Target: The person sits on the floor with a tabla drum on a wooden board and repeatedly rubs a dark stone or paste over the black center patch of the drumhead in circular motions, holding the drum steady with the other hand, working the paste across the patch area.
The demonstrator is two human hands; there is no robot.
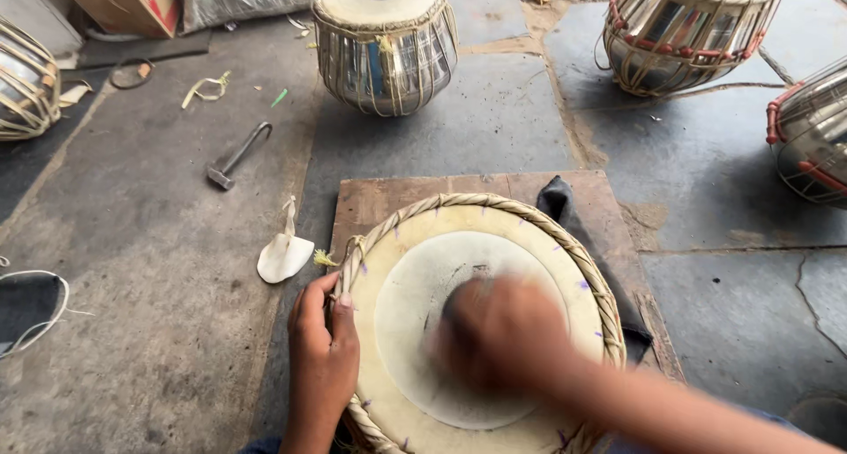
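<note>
1. The drum [481, 322] sits on a wooden board [388, 198], head up, with a braided rim.
2. The left hand [322, 348] is closed on the drum's left rim, fingers curled over the braid.
3. The right hand [503, 330] rests on the middle of the skin, blurred; its grip cannot be told.
4. A hammer [236, 157] lies on the floor to the left, well apart.
5. More drums [386, 44] stand beyond the board.

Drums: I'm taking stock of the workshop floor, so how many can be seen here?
5. One drum under the hands, one top centre, one top right, one cut off at the right edge, one at the left edge. More may lie outside the frame.
</note>
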